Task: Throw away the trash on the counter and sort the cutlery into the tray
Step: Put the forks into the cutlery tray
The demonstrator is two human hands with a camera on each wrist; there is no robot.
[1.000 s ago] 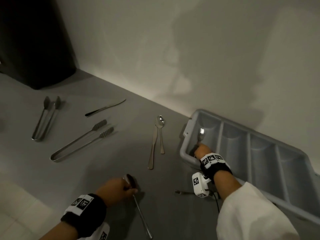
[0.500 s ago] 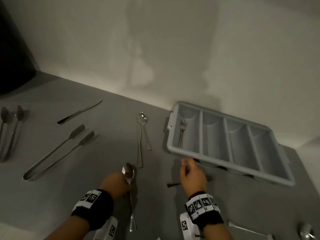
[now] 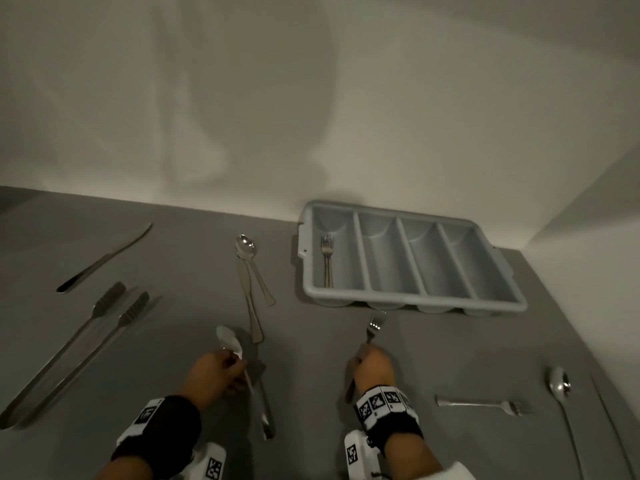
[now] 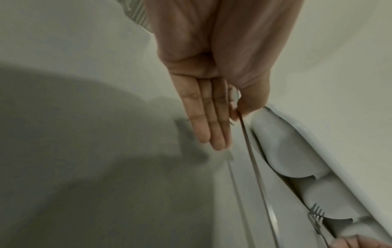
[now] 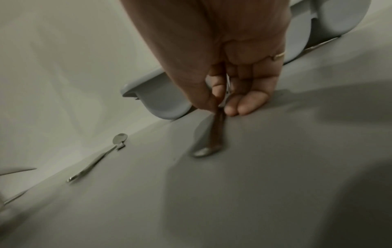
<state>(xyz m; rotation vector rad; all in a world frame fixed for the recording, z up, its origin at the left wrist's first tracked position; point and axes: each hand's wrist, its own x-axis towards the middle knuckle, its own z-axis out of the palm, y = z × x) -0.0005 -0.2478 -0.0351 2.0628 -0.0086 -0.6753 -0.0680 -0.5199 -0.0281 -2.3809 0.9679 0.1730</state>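
Setting: a grey counter (image 3: 173, 358) against a pale wall, seen from above by a head camera, with a person's two hands at the near edge.
Tray: a grey four-compartment cutlery tray (image 3: 498, 299) sits at about 1 o'clock from the hands, against the wall.
Fork in tray: one fork (image 3: 327, 258) lies in the leftmost compartment, prongs toward the wall.
Right hand: the right hand (image 3: 374, 370), at about 5 o'clock in the view, pinches the handle of a second fork (image 3: 373, 327) between thumb and fingers; its prongs point toward 12 o'clock, just short of the tray's near wall.
Left hand: the left hand (image 3: 216, 375), at about 7 o'clock, pinches a long-handled spoon (image 3: 230, 341) between thumb and forefinger; the bowl points to 12 o'clock. In the wrist view the other fingers lie straight.
Middle of counter: a spoon (image 3: 246, 247) and a table knife (image 3: 250, 303) lie crossed, at 12 o'clock from the left hand and left of the tray.
Left side: a second knife (image 3: 104, 259) lies at 10 o'clock; a pair of tongs (image 3: 76, 351) lies at 9 o'clock.
Right side: a third fork (image 3: 481, 404) lies flat at 3 o'clock from the right hand; beyond it lies another long spoon (image 3: 559, 388).
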